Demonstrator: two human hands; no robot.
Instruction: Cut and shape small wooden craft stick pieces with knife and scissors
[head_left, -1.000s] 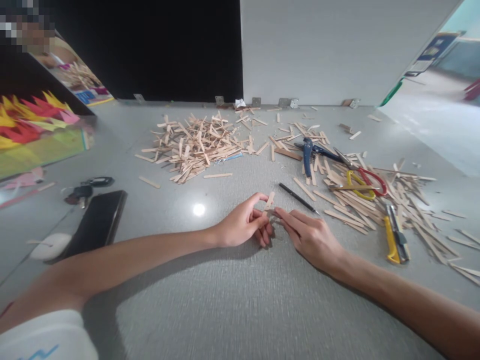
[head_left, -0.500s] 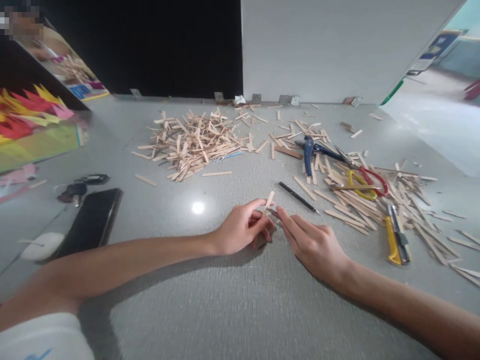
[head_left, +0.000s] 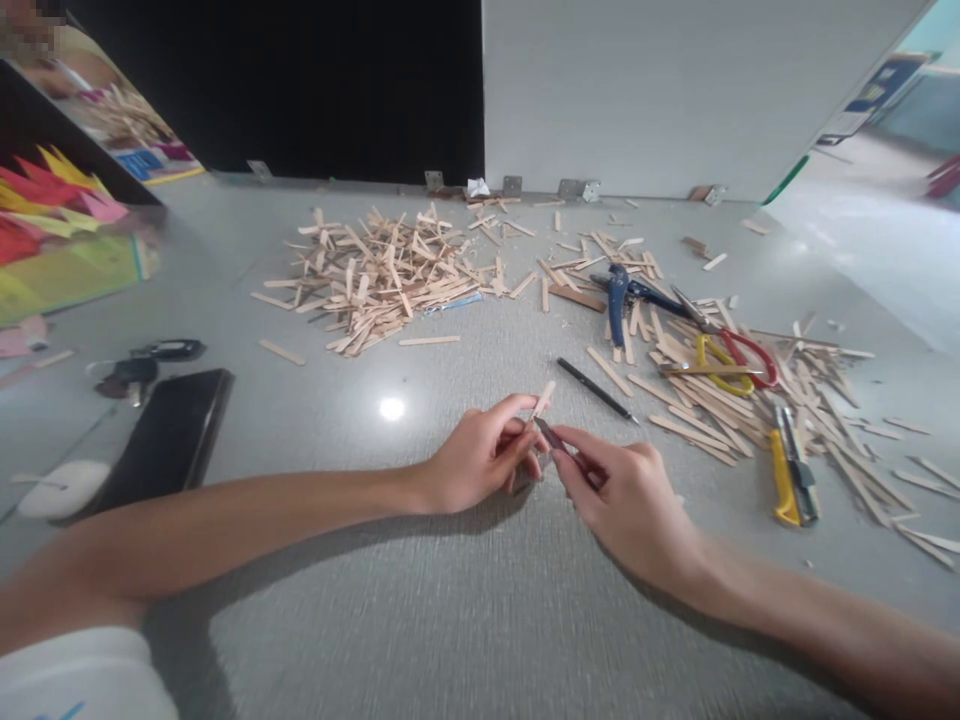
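My left hand (head_left: 484,455) is closed on a short wooden stick (head_left: 540,402), holding it tilted upright just above the grey table (head_left: 450,600). My right hand (head_left: 622,495) is closed on a thin dark blade or tool (head_left: 551,437), whose tip meets the lower part of the stick. Both hands rest near the middle of the table, touching each other.
A heap of wooden sticks (head_left: 382,275) lies at the back. More sticks, blue pliers (head_left: 619,300), red-and-yellow scissors (head_left: 731,358), a yellow cutter (head_left: 787,470) and a black pen (head_left: 596,388) lie right. A phone (head_left: 169,435), keys (head_left: 139,365) and coloured paper (head_left: 52,230) are left.
My right hand has curled from flat fingers into a grip on the thin tool. The view has shifted slightly; the stick stays in my left hand.
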